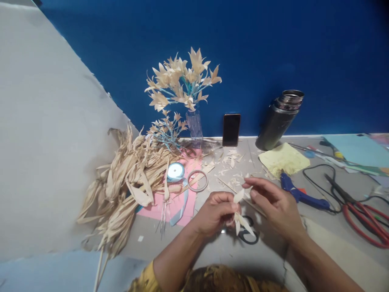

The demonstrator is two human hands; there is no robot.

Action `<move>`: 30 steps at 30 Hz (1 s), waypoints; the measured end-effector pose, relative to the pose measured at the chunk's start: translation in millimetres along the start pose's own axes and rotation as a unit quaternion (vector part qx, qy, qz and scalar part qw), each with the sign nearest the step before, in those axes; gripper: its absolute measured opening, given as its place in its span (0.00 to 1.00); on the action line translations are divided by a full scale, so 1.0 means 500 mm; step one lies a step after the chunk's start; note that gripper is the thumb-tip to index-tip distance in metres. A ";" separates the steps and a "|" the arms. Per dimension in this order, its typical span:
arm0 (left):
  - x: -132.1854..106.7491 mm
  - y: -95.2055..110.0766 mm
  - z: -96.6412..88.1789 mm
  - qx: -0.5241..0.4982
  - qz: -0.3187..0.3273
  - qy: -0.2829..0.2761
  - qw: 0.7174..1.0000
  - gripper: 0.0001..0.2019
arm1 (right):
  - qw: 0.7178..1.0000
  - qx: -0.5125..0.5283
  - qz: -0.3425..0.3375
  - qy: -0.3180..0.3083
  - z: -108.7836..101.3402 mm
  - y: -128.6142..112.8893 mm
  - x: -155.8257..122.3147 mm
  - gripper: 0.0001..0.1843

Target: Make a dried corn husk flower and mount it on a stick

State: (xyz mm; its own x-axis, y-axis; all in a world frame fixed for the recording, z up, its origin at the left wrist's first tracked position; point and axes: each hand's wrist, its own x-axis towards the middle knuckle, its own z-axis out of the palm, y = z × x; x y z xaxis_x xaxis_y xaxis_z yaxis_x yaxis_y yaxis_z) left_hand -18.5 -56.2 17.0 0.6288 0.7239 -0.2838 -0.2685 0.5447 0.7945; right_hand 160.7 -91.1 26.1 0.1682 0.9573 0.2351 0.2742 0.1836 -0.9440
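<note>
My left hand (216,213) is closed in a pinch around pale corn husk petals (245,225), whose pointed tips stick out above and below the fingers. Just to the right is my right hand (275,202), its index finger and thumb stretched toward the upper petal but apart from it. Nothing shows between those fingers. Beneath the petals, the black handles of small scissors (249,237) lie on the table, their blades hidden by my left hand. Husk scraps (233,160) are scattered beyond both hands.
Dried corn husks (121,190) are heaped left, beside pink paper (190,207), a ribbon spool (175,172) and a ring-shaped roll (197,181). Behind stand husk flowers (182,79), a phone (231,129) and a tilted flask (278,121). A blue glue gun (304,196) and red-handled shears (361,219) lie right.
</note>
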 end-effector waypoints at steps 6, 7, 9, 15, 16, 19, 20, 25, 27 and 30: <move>0.004 -0.008 -0.011 0.086 -0.008 -0.004 0.996 0.22 | 0.975 0.130 0.129 -0.122 0.004 0.000 0.002 0.15; 0.003 -0.008 -0.011 0.088 -0.009 -0.008 0.996 0.23 | 0.979 0.117 0.125 -0.108 0.004 -0.001 0.002 0.14; 0.001 -0.007 -0.011 0.087 -0.007 -0.018 0.996 0.25 | 0.988 0.092 0.110 -0.060 0.003 -0.003 0.001 0.14; -0.010 -0.004 -0.013 0.076 0.006 -0.038 0.996 0.26 | 0.996 0.077 0.022 -0.036 -0.007 -0.015 -0.018 0.09; -0.012 -0.004 -0.014 0.070 0.008 -0.039 0.997 0.25 | 0.996 0.076 0.005 -0.048 -0.007 -0.020 -0.023 0.09; -0.013 -0.005 -0.017 0.059 0.012 -0.028 0.998 0.26 | 0.995 0.061 -0.047 -0.059 -0.004 -0.033 -0.034 0.07; -0.013 -0.006 -0.018 0.056 0.015 -0.023 0.998 0.26 | 0.995 0.056 -0.063 -0.058 -0.002 -0.036 -0.037 0.07; -0.009 -0.010 -0.020 0.043 0.017 -0.013 0.999 0.26 | 0.993 0.029 -0.111 -0.037 0.004 -0.042 -0.041 0.06; -0.008 -0.011 -0.018 0.038 0.013 -0.015 0.999 0.26 | 0.991 0.013 -0.127 -0.032 0.006 -0.041 -0.041 0.05; -0.007 -0.012 -0.017 0.029 0.015 -0.022 0.999 0.26 | 0.986 -0.007 -0.161 -0.041 0.009 -0.039 -0.039 0.07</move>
State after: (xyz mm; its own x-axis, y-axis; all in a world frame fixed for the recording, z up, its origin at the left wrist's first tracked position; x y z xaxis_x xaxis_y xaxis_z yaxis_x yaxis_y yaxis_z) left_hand -25.2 -58.6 8.7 0.6528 0.7199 -0.2357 -0.2471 0.4965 0.8322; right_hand 147.8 -112.5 39.1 -0.0073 0.8651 0.5016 0.3138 0.4783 -0.8203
